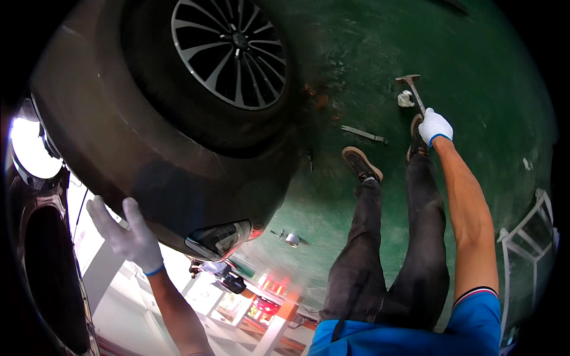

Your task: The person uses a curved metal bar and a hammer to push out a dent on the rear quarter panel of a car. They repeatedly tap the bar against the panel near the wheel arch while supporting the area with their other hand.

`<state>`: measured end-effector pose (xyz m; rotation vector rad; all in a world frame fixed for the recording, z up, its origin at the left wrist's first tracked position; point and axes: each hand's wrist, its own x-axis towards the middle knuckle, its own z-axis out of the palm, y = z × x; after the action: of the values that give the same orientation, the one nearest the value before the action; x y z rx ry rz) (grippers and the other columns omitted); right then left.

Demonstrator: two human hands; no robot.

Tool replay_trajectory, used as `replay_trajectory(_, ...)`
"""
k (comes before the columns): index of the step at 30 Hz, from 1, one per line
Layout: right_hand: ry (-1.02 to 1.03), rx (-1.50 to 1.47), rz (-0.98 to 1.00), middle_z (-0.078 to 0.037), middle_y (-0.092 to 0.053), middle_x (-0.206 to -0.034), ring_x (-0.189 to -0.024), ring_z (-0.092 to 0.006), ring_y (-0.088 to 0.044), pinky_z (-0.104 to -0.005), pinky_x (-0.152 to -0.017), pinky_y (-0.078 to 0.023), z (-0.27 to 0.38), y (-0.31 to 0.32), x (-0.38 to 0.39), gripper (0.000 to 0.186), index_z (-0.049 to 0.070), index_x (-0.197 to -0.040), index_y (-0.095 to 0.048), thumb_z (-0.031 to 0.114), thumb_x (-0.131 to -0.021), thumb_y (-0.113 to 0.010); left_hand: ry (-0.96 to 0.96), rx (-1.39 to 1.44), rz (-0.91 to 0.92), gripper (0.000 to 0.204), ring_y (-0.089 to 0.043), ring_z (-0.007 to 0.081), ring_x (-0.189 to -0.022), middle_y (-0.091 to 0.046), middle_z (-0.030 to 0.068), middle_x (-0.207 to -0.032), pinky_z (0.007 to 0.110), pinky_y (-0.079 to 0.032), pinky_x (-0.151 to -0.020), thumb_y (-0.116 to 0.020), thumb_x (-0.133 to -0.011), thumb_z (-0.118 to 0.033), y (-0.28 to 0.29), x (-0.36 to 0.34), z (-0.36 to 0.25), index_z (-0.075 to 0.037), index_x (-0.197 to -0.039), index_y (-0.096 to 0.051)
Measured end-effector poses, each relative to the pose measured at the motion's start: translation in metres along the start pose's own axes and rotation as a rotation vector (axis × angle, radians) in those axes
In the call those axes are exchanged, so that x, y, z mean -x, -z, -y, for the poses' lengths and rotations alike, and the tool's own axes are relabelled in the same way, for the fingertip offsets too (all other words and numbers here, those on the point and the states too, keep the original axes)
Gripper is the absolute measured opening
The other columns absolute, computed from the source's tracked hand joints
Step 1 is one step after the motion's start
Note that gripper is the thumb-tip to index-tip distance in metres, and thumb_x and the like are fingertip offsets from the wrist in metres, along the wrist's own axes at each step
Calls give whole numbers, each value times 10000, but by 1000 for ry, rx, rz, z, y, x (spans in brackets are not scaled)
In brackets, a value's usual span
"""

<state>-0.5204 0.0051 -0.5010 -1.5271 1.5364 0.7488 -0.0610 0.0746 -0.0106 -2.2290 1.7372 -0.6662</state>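
Observation:
My right hand (436, 126), in a white knit glove, is closed round the handle of a hammer (417, 94). The hammer's head points away from me over the green floor, close to a crumpled white cloth or glove (405, 99). Gloved in white as well, my left hand (132, 236) is raised at the edge of a dark car body (172, 172), its fingers apart and nothing in them. Whether that hand touches the panel I cannot tell. The car's multi-spoke wheel (240, 40) and a lamp (219, 238) show on the body.
A flat metal bar tool (363, 134) lies on the green floor (368, 53) ahead of my shoes. A thin dark tool (310, 160) and a roll of tape (293, 240) lie nearer the car. At right stands a pale metal frame (525, 249). Another person (215, 267) is in the background.

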Motion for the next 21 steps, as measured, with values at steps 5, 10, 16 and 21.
replay_trajectory(5, 260, 1, -152, -267, -727, -1128, -1035, -471, -698, -577, -878, -550, 7, 17, -42, 407, 63, -1303, -545, 307, -987, -624, 117, 100, -17, 796, -283, 454, -1569, -309, 301, -1678, 525, -213, -1285, -729, -1001, -311, -33, 14, 27, 42, -1609, -357)
replay_trajectory(10, -46, 127, -104, -252, -665, -1266, -1135, -450, -679, -569, -936, -554, -75, 9, -48, 384, 100, -1371, -578, 312, -1054, -530, 63, 45, -6, 817, -295, 475, -1558, -331, 322, -1657, 517, -235, -1275, -740, -980, -321, -36, 3, 23, 44, -1605, -362)
replay_trajectory(16, -52, -85, 4, -238, -738, -1193, -1138, -405, -702, -472, -981, -555, -153, -12, 19, 368, 7, -1215, -707, 279, -967, -693, 52, 47, -64, 874, -354, 468, -1534, -344, 304, -1656, 525, -304, -1249, -789, -931, -339, -40, 6, 25, 16, -1613, -373)
replay_trajectory(21, -79, -309, 96, -213, -765, -1142, -1077, -351, -737, -438, -954, -561, -149, -63, 75, 368, 5, -1195, -736, 275, -945, -734, 89, 22, -66, 878, -362, 493, -1518, -345, 306, -1654, 544, -325, -1237, -801, -918, -359, -26, 12, 30, 13, -1601, -394)
